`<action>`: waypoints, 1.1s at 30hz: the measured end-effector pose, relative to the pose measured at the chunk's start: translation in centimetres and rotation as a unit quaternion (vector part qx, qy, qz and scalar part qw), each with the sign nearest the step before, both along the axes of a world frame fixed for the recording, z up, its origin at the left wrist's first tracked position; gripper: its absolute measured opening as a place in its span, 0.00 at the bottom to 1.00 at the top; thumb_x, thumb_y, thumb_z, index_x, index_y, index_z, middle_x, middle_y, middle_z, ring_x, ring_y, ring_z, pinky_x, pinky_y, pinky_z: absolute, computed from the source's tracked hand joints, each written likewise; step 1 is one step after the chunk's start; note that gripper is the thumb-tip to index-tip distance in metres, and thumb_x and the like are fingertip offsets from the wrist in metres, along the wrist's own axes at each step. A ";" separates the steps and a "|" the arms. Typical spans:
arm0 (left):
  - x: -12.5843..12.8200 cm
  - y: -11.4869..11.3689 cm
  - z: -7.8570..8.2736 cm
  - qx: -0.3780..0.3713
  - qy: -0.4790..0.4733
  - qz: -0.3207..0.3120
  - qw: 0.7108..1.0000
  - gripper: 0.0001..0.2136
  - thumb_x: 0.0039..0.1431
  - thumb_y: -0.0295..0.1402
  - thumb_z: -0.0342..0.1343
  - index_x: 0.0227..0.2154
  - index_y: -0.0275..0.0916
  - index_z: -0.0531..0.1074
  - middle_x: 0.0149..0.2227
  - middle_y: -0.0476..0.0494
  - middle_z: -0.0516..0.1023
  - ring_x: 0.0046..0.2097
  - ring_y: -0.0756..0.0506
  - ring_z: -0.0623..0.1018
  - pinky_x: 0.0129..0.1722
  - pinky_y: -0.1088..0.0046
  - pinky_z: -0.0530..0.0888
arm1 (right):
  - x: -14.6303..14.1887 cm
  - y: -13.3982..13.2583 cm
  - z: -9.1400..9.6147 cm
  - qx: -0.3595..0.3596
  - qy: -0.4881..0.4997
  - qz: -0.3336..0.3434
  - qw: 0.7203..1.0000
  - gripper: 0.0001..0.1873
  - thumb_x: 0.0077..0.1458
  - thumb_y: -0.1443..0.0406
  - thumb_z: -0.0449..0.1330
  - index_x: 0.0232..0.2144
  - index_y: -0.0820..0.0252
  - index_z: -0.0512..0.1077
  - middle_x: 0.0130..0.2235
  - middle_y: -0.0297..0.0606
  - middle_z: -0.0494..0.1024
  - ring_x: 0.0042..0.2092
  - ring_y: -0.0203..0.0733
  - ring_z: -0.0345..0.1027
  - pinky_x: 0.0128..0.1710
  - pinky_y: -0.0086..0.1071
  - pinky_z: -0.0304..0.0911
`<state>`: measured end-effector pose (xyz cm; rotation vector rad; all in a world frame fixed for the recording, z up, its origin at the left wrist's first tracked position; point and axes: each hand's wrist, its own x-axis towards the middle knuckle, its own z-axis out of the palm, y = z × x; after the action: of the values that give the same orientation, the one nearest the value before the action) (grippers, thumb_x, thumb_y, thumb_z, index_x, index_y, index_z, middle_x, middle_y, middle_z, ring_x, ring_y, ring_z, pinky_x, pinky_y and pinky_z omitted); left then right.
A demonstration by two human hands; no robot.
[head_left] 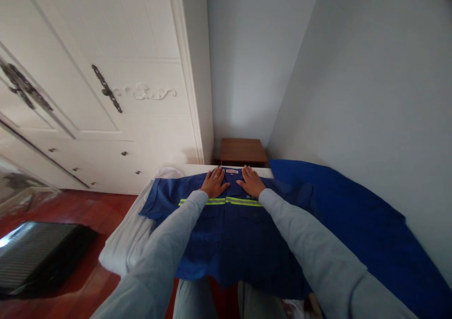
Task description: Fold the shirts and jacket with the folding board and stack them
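A dark blue short-sleeved work shirt (229, 234) lies spread out front side up, with a yellow-green reflective stripe across its chest and a label inside the collar. My left hand (214, 181) rests flat on the shirt beside the collar, fingers stretched away from me, a ring on one finger. On the other side of the collar, my right hand (251, 182) lies flat too, its fingers out. Neither hand grips the cloth. The shirt's lower edge hangs over the near side, above my knees.
A white wardrobe (148, 36) with dark handles stands at the left. Behind the shirt is a brown wooden cabinet (243, 149). Bright blue cloth (353, 215) lies along the right wall, white bunched fabric (122, 243) at the left. A black ribbed case (42, 253) sits on the red floor.
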<state>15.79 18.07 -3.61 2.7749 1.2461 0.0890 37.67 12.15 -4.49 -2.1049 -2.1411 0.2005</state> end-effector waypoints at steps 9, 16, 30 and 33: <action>-0.3 0.4 -0.4 -0.006 -0.030 0.048 0.998 0.46 0.62 0.61 0.44 0.70 0.27 0.47 0.72 0.27 0.49 0.72 0.34 0.50 0.70 0.54 0.48 | 1.8 0.2 -1.7 0.001 -0.023 0.005 1.000 0.44 0.68 0.44 0.40 0.73 0.69 0.42 0.72 0.47 0.40 0.74 0.48 0.34 0.72 0.48 0.38; 0.1 1.0 -0.6 0.023 -0.046 0.048 0.998 0.43 0.60 0.63 0.44 0.68 0.34 0.56 0.70 0.30 0.56 0.70 0.34 0.56 0.68 0.54 0.54 | 2.5 1.3 -1.3 -0.003 -0.024 0.018 1.000 0.43 0.67 0.43 0.40 0.73 0.65 0.46 0.72 0.46 0.43 0.74 0.47 0.34 0.72 0.49 0.37; -0.3 3.5 0.0 -0.080 -0.163 0.103 0.978 0.28 0.72 0.47 0.36 0.67 0.35 0.58 0.69 0.35 0.60 0.70 0.43 0.58 0.69 0.59 0.54 | 2.2 1.1 0.1 -0.013 -0.025 0.011 1.000 0.42 0.69 0.47 0.43 0.73 0.69 0.43 0.72 0.47 0.42 0.74 0.47 0.35 0.73 0.45 0.37; -2.0 3.3 1.5 -0.043 -0.187 0.124 0.974 0.26 0.70 0.42 0.39 0.65 0.32 0.60 0.68 0.33 0.62 0.71 0.43 0.58 0.68 0.61 0.58 | 2.0 0.2 1.2 0.004 -0.015 -0.013 1.000 0.38 0.70 0.50 0.42 0.71 0.70 0.49 0.71 0.50 0.46 0.73 0.49 0.38 0.72 0.47 0.39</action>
<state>13.80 21.37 -2.14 2.3665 1.4388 0.5347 39.66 12.39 -3.26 -2.1438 -2.1252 0.1575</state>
